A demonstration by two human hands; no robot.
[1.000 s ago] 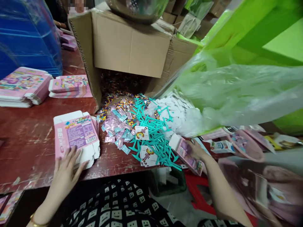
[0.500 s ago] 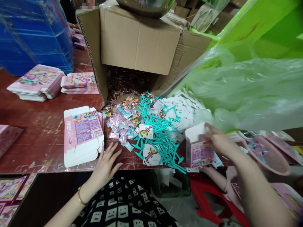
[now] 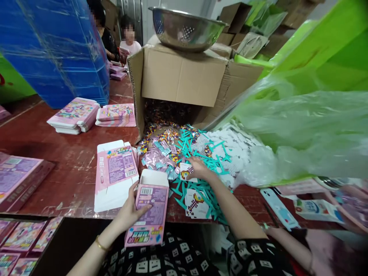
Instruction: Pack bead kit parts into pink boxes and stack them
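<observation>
My left hand [image 3: 130, 211] grips a pink and purple box [image 3: 152, 207] at its left side, in front of my body. The box tilts, with its white flap standing up at the top. My right hand [image 3: 198, 168] reaches over a small printed card [image 3: 184, 170], its fingers apart at the card's edge; whether it touches the card I cannot tell. A second stack of cards [image 3: 197, 203] lies nearer me. Around the cards lie teal T-shaped sticks [image 3: 214, 165]. Pink and blue sachets [image 3: 156, 157] are heaped left of them, and white pegboard pieces [image 3: 235, 140] to the right.
Flattened boxes [image 3: 116, 174] lie at left, with more stacks [image 3: 76, 113] behind. A cardboard carton [image 3: 184, 76] spills coloured beads and carries a metal colander [image 3: 186, 28]. Clear plastic sheeting [image 3: 301, 126] hangs at right. A phone [image 3: 280, 209] and another person's arm [image 3: 290, 243] are at right.
The box has passed from my right hand at the right to my left hand in the middle. My right hand has moved left to the cards. The view has shifted and tilted up.
</observation>
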